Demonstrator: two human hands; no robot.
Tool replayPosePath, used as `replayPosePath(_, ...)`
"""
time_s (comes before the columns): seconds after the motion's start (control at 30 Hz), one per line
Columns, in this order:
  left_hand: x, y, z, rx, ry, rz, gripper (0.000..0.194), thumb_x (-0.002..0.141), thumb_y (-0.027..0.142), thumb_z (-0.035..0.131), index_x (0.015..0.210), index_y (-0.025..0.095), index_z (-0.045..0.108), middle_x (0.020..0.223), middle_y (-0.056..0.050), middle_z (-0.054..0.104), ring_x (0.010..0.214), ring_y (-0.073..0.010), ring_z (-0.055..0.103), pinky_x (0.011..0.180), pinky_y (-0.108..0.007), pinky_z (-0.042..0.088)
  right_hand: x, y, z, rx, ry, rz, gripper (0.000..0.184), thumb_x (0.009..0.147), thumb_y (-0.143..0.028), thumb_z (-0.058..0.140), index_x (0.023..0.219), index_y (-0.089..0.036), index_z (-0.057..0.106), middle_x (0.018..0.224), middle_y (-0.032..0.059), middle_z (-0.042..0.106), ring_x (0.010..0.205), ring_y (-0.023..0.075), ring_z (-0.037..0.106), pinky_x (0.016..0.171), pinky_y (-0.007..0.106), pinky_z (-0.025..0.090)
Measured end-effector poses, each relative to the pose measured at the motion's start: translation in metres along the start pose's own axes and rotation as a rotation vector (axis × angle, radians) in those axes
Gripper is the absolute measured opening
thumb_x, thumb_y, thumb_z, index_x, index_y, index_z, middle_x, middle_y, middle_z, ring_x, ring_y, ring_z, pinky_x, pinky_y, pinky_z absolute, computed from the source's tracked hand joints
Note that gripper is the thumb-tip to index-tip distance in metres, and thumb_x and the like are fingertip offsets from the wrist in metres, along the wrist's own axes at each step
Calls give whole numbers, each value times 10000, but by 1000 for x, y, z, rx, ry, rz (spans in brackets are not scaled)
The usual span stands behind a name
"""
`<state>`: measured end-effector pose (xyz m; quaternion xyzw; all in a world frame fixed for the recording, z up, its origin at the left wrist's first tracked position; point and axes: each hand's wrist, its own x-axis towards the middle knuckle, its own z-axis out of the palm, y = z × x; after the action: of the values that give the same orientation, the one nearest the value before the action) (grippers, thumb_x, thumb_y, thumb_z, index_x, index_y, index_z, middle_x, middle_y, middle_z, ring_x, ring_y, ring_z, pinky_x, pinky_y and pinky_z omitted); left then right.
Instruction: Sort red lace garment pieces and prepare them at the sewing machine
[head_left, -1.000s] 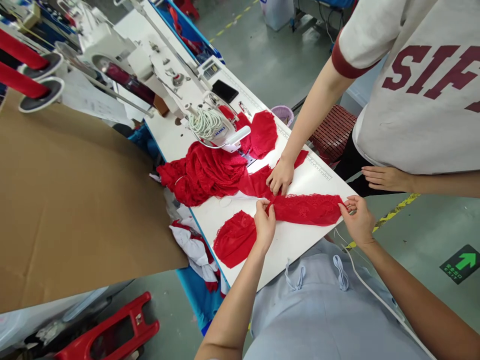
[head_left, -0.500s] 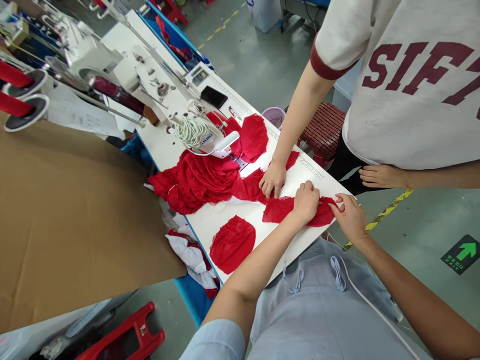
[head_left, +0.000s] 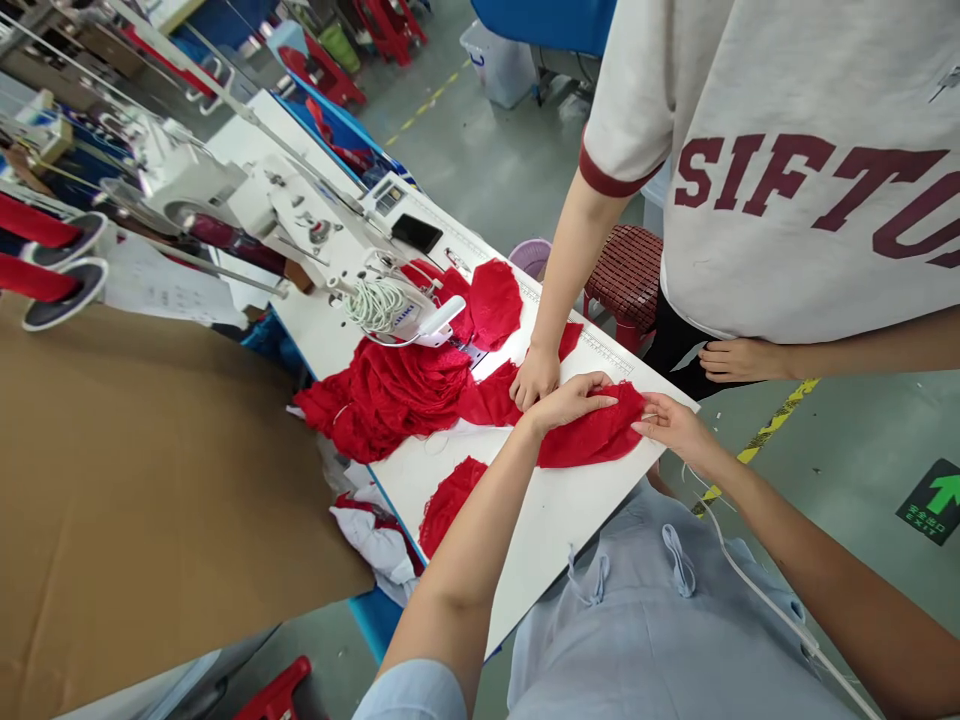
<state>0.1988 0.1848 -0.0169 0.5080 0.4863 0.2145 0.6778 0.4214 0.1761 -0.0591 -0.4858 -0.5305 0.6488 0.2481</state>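
A piece of red lace fabric (head_left: pixel 592 440) lies near the table's right corner, between my two hands. My left hand (head_left: pixel 574 402) has its thumb and fingers closed on the upper edge of this piece. At its right end, my right hand (head_left: pixel 675 428) pinches the edge between thumb and fingertips. Just beyond my left hand, a co-worker's hand (head_left: pixel 536 378) presses on another red piece (head_left: pixel 491 395). My left forearm partly hides a further red piece (head_left: pixel 450 500) on the near side of the table.
A sewing machine (head_left: pixel 300 215) stands on the white table (head_left: pixel 562 530), with a heap of red fabric (head_left: pixel 397 390) beside its head. A phone (head_left: pixel 416 233) lies behind it. The co-worker stands across the table. A large cardboard sheet (head_left: pixel 165 500) fills the left side.
My left hand has shifted left and opened out from a fist-like grip to a hold on the upper edge. The red piece now lies spread wider. My right hand has moved slightly left.
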Motion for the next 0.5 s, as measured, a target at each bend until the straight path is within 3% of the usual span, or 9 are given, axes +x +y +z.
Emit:
replayPosePath(0.17,-7,-1,-16,-106,-63,-49,474,738,569,717,928,167,553,823,13,583,738,-123,534,664,-259,416,-1,-12,6,77,-99,38,306,734,-466,717,906,-213,719,755,5,670,679,169,581,620,303,491)
replayPosePath(0.33,-9,-2,-25,113,-4,4,469,824,617,589,926,161,624,790,17,565,747,-132,499,699,-276,405,-7,-24,5,175,-175,70,303,749,-497,696,876,-221,691,760,1,696,689,183,623,651,317,504)
replayPosePath(0.5,-8,-1,-21,142,19,40,486,806,625,605,920,153,612,864,-16,595,791,-153,520,718,-292,416,-10,-27,5,278,-189,76,268,740,-466,731,857,-227,697,787,4,720,721,188,638,683,319,507)
